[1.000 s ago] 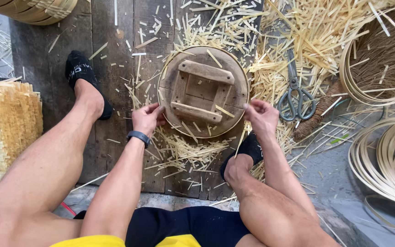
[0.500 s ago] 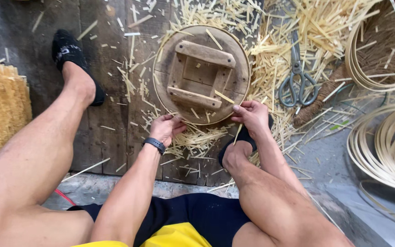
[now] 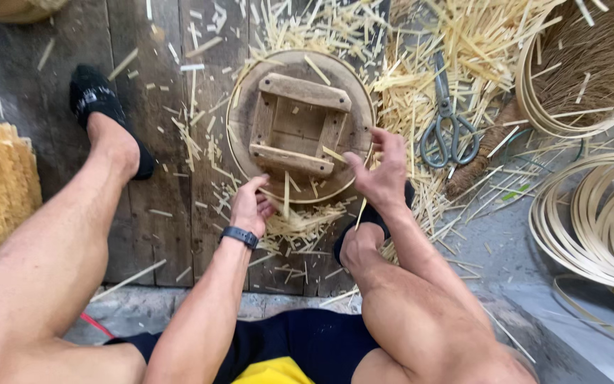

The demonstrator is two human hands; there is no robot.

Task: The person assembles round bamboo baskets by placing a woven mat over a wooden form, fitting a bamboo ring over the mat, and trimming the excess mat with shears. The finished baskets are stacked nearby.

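Over the last second both hands have lifted off the rim of the round, weathered wooden stool-like block point(image 3: 300, 124) that lies upside down on the dark floor planks point(image 3: 158, 107), its frame of four flat wooden slats facing up; it sits between the person's feet, at twelve o'clock from the knees, and now rests untouched. The left hand point(image 3: 251, 206) has drawn back to the block's seven o'clock edge, fingers curled loosely together over a heap of pale split bamboo slivers point(image 3: 300, 224). The right hand point(image 3: 381, 167) hovers at the four o'clock edge, fingers spread and bent; whether it pinches a sliver I cannot tell. So the work seems to have shifted from steadying the block to picking at strips. The slat frame's longer bars run roughly ten to four o'clock. Grey metal scissors point(image 3: 448, 124) lie at three o'clock, blades pointing to twelve.
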